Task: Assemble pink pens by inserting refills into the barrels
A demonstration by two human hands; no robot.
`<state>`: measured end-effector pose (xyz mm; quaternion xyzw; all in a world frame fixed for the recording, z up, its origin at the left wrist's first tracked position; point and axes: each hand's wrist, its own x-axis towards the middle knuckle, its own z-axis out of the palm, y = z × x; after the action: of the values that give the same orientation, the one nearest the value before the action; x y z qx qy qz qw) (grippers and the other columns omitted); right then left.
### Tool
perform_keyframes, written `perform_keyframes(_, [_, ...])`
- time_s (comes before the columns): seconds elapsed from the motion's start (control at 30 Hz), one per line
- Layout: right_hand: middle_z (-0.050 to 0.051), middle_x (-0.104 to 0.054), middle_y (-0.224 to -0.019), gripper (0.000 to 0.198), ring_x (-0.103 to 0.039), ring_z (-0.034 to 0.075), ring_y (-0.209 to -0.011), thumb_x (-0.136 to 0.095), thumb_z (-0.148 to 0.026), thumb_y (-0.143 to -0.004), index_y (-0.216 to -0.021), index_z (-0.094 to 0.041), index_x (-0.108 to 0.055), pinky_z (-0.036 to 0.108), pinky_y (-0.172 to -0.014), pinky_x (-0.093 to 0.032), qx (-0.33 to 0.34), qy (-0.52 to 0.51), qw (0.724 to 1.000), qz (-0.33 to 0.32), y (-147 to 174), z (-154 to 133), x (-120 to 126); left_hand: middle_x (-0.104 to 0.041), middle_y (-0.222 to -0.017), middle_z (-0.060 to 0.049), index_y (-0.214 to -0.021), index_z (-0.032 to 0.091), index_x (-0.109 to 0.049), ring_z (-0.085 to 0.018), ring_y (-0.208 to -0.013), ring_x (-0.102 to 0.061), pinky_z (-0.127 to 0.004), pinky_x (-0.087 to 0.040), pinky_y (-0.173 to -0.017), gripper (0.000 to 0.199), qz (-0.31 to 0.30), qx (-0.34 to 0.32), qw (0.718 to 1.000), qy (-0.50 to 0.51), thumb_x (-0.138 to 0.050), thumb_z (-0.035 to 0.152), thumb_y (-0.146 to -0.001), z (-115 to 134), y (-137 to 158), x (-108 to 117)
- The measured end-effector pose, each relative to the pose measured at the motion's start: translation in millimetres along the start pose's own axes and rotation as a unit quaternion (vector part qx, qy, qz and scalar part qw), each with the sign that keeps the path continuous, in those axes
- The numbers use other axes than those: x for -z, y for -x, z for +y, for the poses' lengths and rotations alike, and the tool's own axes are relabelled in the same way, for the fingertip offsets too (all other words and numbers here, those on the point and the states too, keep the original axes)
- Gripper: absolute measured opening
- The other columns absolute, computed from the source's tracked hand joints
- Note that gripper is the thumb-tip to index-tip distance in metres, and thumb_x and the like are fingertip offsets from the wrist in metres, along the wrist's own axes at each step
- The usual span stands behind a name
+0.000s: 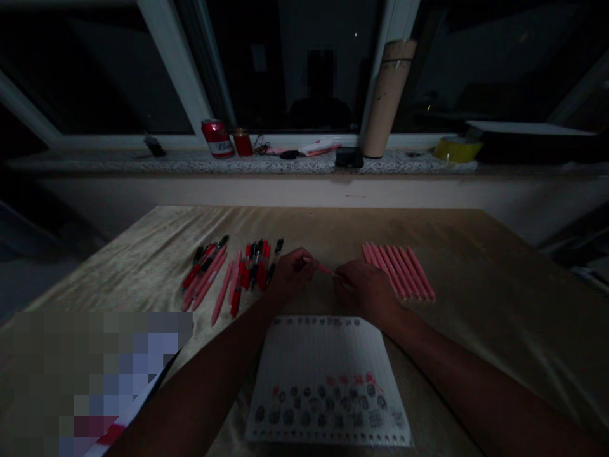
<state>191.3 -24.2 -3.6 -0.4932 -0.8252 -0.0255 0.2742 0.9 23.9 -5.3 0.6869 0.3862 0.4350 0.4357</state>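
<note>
Between my two hands a pink pen (324,269) is held level above the table. My left hand (292,270) pinches one end of it, and my right hand (361,285) has its fingers closed at the other end. Just right of my right hand, several pink pens (404,273) lie side by side in a slanted row. To the left of my left hand are loose red and black pens (257,260) and more pink pens (209,279). Below my hands lies a lined spiral notepad (328,355) with rows of black and red scribbles.
The table (314,228) has a wrinkled, shiny cover. On the windowsill behind stand a red can (217,138), a small red container (242,143), a tall tube (387,101), a black box (349,157) and yellow tape (454,150). The lower left corner is blurred out.
</note>
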Motion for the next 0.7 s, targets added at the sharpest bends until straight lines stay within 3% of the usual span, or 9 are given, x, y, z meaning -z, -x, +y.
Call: perform_keyframes(0.7, [0.004,-0.061,-0.072,0.013,-0.054,0.016,-0.067,-0.049,-0.023,-0.081,-0.083,-0.019,-0.062,0.027,-0.062,-0.036,-0.022,0.007,1.000,0.008,-0.2,-1.9,3.1,-0.044,-0.048,0.005,-0.063,0.016,-0.048,-0.006,-0.042,-0.037,-0.020,-0.027,-0.042,0.033,0.056,0.015,0.995,0.079,-0.053,0.045,-0.078,-3.2,-4.1,3.9])
